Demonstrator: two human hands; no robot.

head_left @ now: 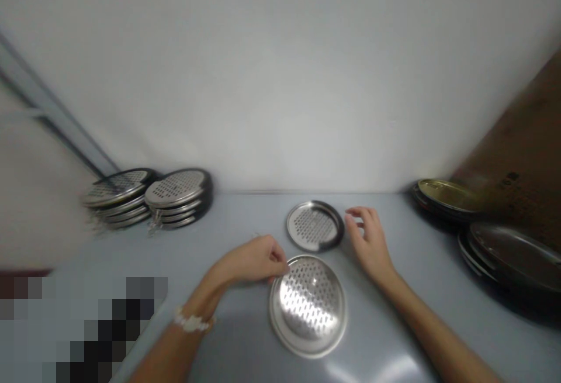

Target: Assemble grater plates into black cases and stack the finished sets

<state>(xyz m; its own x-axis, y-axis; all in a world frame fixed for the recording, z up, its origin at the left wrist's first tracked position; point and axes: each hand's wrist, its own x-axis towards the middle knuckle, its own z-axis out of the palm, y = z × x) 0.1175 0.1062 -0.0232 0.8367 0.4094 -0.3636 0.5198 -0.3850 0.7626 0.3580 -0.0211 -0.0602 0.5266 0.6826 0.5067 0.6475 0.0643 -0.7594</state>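
Note:
A shiny round perforated metal plate (313,307), with grater-like slots, is in front of me on the grey table. My left hand (262,259) pinches its upper left rim, fingers closed; the fingertips are partly hidden. Just beyond it lies a second round perforated plate (312,226), with a dark edge on its right side. My right hand (369,241) is to the right of that second plate, apart from it. Its fingers are curved and spread, with nothing between them.
Two stacks of similar perforated plates, a left stack (118,196) and a right stack (177,196), stand at the back left. At the right are round gold-coloured lids or pans (449,195) and dark round pans (517,260), beside a brown cardboard box (521,137). A white wall (280,79) rises behind the table (236,336).

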